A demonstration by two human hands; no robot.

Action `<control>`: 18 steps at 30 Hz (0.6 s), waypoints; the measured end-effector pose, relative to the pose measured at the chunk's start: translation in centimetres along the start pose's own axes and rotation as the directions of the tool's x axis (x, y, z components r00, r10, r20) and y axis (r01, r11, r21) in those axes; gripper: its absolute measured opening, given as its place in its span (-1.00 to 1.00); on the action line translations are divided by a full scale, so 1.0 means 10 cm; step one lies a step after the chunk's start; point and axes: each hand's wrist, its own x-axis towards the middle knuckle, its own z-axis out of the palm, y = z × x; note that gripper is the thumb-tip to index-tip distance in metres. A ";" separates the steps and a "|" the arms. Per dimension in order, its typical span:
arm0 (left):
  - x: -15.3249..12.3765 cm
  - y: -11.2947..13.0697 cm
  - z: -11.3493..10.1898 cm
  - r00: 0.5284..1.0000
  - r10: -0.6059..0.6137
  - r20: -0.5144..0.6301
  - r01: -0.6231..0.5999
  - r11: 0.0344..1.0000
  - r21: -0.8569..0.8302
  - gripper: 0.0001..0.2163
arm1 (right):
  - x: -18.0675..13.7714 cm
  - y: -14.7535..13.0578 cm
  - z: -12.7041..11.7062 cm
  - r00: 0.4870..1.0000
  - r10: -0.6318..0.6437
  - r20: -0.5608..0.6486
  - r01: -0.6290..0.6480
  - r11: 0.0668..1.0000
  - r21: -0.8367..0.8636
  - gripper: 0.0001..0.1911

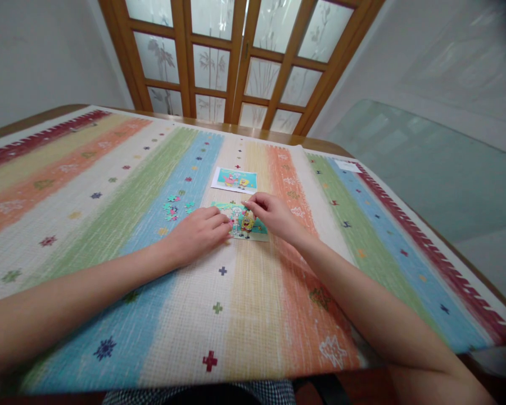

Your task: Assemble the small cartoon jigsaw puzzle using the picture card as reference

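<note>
A partly joined jigsaw puzzle (248,225) of cartoon figures on turquoise lies flat in front of me. My left hand (204,232) rests palm down at its left side, fingers curled together against that edge and covering part of it. Over the puzzle's upper right, my right hand (270,212) pinches a small puzzle piece (245,203) between thumb and forefinger; most of the piece is hidden. Just beyond the puzzle is a small picture card (236,180) with similar cartoon figures. Several loose turquoise and pink puzzle pieces (172,208) lie scattered left of my left hand.
A striped tablecloth (219,337) with small printed motifs covers the table. A white slip (348,166) is near the far right edge. Wooden doors with frosted panes (213,67) stand behind, and a greenish glass panel (425,163) is at the right.
</note>
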 end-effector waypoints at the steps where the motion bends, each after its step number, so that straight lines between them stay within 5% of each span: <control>1: -0.03 0.01 0.03 0.999 -0.035 0.032 0.036 0.999 -0.026 -0.77 | 0.05 0.03 0.00 1.000 -0.015 0.025 0.017 0.995 -0.094 -0.67; 8: -0.13 0.04 0.14 0.976 -0.106 0.191 0.123 0.989 -0.084 -0.66 | 0.18 0.17 0.13 0.988 -0.042 0.150 0.089 0.942 -0.322 -0.73; 18: -0.12 0.06 0.12 0.969 -0.116 0.218 0.137 0.987 -0.083 -0.66 | 0.15 0.21 0.21 0.982 -0.059 0.177 0.131 0.893 -0.430 -0.72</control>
